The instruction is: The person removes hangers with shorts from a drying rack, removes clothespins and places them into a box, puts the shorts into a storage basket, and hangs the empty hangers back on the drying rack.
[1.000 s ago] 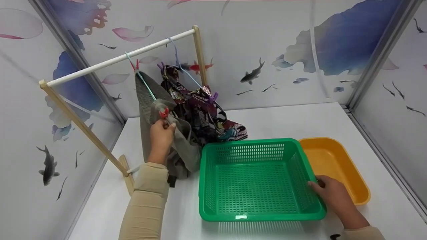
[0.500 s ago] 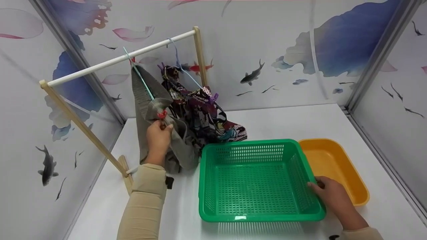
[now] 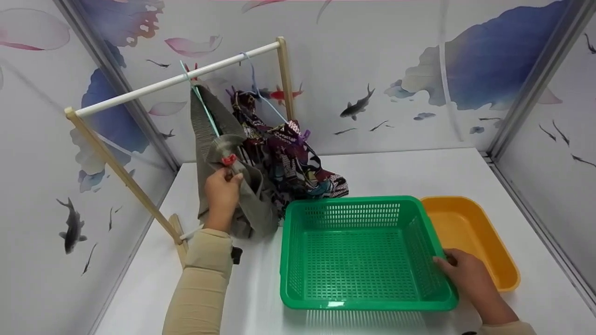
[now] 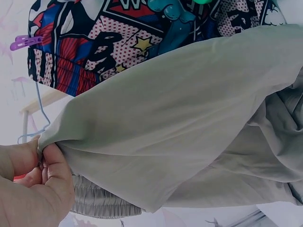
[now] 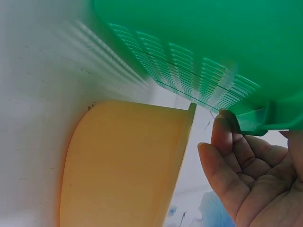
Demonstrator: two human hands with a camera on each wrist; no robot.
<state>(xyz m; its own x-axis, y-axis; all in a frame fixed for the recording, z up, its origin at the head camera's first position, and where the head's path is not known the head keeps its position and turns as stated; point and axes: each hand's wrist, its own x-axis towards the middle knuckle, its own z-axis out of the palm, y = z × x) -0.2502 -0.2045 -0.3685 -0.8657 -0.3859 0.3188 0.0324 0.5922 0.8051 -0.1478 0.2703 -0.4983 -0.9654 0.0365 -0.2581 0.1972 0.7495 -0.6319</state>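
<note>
My left hand (image 3: 222, 193) pinches the waistband edge of grey pants (image 4: 142, 113) with thumb and fingers, just below a red clip (image 3: 228, 159). The pants hang from a pale green hanger (image 3: 209, 118), whose hook rises above the rack's white rail (image 3: 149, 88). At the hanger's far end another red clip (image 3: 192, 70) overlaps the rail in the head view. On the right, my right hand (image 3: 470, 277) holds the rim of a green basket (image 3: 368, 304), thumb over it and fingers beneath. The right wrist view shows those fingers curled under the rim.
Behind the pants, a colourful patterned garment (image 3: 279, 149) hangs on a blue hanger (image 3: 271, 106) with purple clips (image 3: 303, 136). A yellow basin (image 3: 458, 228) sits partly behind the basket's right side. The rack's wooden leg (image 3: 125, 177) stands at left, near the printed wall.
The pale green hanger has risen, its hook and far red clip now higher against the rail, with the pants lifted along. My right hand stays on the basket rim. The head view has shifted slightly.
</note>
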